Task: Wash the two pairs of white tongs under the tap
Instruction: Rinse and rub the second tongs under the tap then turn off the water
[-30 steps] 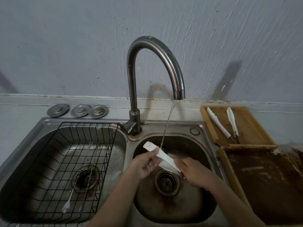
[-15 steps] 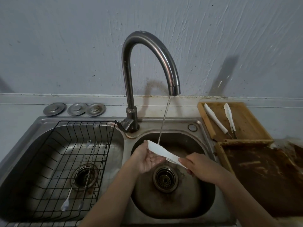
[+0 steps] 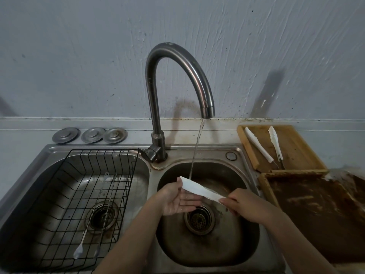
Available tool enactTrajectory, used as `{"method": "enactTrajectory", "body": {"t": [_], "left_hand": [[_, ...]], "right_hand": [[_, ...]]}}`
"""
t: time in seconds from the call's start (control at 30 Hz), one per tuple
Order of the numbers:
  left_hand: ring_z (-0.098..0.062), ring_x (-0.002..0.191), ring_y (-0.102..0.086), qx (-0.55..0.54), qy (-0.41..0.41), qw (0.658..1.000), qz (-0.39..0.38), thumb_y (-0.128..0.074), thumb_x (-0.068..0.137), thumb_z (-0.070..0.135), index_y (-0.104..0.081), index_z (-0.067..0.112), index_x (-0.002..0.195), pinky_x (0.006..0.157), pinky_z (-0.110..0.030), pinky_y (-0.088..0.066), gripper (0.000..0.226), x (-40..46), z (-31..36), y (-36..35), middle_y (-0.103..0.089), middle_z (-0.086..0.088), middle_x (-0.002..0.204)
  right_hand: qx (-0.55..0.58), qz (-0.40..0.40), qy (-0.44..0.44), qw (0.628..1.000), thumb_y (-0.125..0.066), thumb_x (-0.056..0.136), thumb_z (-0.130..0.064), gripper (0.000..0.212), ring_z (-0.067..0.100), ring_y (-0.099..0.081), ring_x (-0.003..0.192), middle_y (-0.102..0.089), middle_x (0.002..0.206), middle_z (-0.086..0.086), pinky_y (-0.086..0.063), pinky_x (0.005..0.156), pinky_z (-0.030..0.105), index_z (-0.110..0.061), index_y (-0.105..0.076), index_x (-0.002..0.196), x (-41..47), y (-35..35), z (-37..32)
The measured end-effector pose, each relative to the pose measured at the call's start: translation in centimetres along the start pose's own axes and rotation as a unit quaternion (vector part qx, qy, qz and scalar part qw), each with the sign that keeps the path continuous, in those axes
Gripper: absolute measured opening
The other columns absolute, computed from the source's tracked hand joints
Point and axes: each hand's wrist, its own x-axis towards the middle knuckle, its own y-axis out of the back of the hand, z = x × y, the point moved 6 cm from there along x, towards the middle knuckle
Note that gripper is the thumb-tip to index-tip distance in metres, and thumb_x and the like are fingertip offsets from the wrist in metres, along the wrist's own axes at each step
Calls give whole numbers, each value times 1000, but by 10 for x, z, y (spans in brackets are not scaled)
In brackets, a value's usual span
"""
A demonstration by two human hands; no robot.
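Over the right-hand basin of the double stainless-steel sink (image 3: 245, 155), a thin stream of water (image 3: 195, 153) falls from the curved brushed-metal tap (image 3: 177, 64) onto the far end of a long white plastic pair of tongs (image 3: 199, 189). The right hand (image 3: 245, 205) pinches the near end between curled fingers and thumb; the left hand (image 3: 177, 198) lies open, palm up and wet, beneath the far end, its thumb side touching the white blade without gripping it.

To rinse well, I judge the right hand should keep its firm pinch and draw the tongs lengthwise through the stream, turning them so both faces and the inner sides get water, while the left palm rubs along the plastic. Wet plastic is slippery, so the pinch matters; a drop would land near the round metal drain strainer (image 3: 199, 220).

The second pair of white toothed tongs (image 3: 274, 144) lies apart, with a white-handled utensil (image 3: 258, 145) beside it, in a shallow wooden tray (image 3: 300, 153) at the back right corner of the surface; whether it is washed already cannot be told.

No brand, label or legible writing shows on the tap, sink, tongs or tray.
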Motion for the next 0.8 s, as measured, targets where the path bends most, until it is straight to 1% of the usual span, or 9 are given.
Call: {"method": "enactTrajectory", "body": {"t": [0.07, 0.2, 0.3, 0.37, 0.43, 0.47, 0.53, 0.63, 0.8], "left_hand": [[-25, 85, -73, 25, -12, 1000, 7, -29, 98, 44, -56, -2, 109, 60, -32, -59, 54, -1, 2, 1, -75, -17, 90], [-22, 68, -74, 24, -88, 992, 85, -53, 93, 26, -57, -1, 108, 50, -26, -56, 31, 0, 15, 11, -75, -12, 68], [-24, 63, -73, 5, -121, 987, 102, -58, 90, 24, -59, 0, 99, 47, -26, -55, 25, 0, 24, 12, -74, -14, 64], [-26, 63, -73, 3, -140, 985, 104, -59, 90, 23, -60, 0, 99, 48, -27, -56, 25, 0, 30, 9, -73, -15, 65], [-26, 65, -73, 9, -165, 982, 94, -58, 90, 20, -63, 0, 100, 51, -28, -57, 23, -1, 35, 5, -74, -15, 68], [-25, 65, -73, 6, -178, 980, 84, -58, 90, 19, -65, 0, 101, 53, -28, -57, 23, -2, 38, 2, -74, -15, 71], [-23, 64, -73, -4, -205, 976, 66, -57, 89, 15, -67, 1, 103, 56, -29, -58, 22, -3, 43, -4, -75, -14, 76], [-26, 76, -73, -24, -242, 968, 54, -56, 89, 12, -70, 4, 101, 64, -32, -60, 19, -6, 49, -12, -74, -19, 88], [-25, 84, -73, -77, -297, 951, 37, -57, 89, 13, -71, 5, 98, 66, -29, -59, 19, -14, 56, -22, -76, -12, 87]], "right_hand": [[1, 5, 0, 1000, -44, 93, -45, 42, 4, -52, 54, -54, 58, -4, -43, 66, 24, -23, -56, 59, 0, 1, 4], [-26, -1, 14, 1000, -49, 89, -49, 35, 3, -51, 54, -55, 61, -6, -38, 58, 21, -26, -58, 64, -1, 2, 9], [-48, 34, 27, 998, -54, 84, -52, 26, -1, -55, 63, -58, 73, -11, -39, 57, 16, -29, -60, 95, -2, 7, 12], [-60, 72, 17, 995, -61, 78, -54, 58, -4, -54, 73, -59, 91, -14, -40, 61, 14, -35, -37, 128, -3, 12, 15], [-71, 95, 0, 993, -64, 68, -63, 95, 1, -57, 87, -60, 116, -10, -46, 72, 20, -35, -12, 143, -3, 17, 21], [-76, 98, -8, 992, -62, 62, -72, 104, 5, -58, 95, -58, 123, -7, -49, 77, 24, -34, -9, 144, -3, 18, 24], [-61, 112, -21, 992, -45, 49, -89, 113, 9, -60, 98, -59, 122, -6, -53, 81, 31, -30, -18, 141, -4, 22, 27], [-34, 162, -8, 986, -35, 53, -90, 100, 8, -60, 95, -61, 114, -8, -55, 79, 34, -29, -31, 133, -5, 27, 27], [-31, 215, 42, 975, -52, 81, -57, 58, 3, -56, 96, -62, 117, -6, -46, 79, 21, -29, -39, 130, -5, 26, 17]]}}
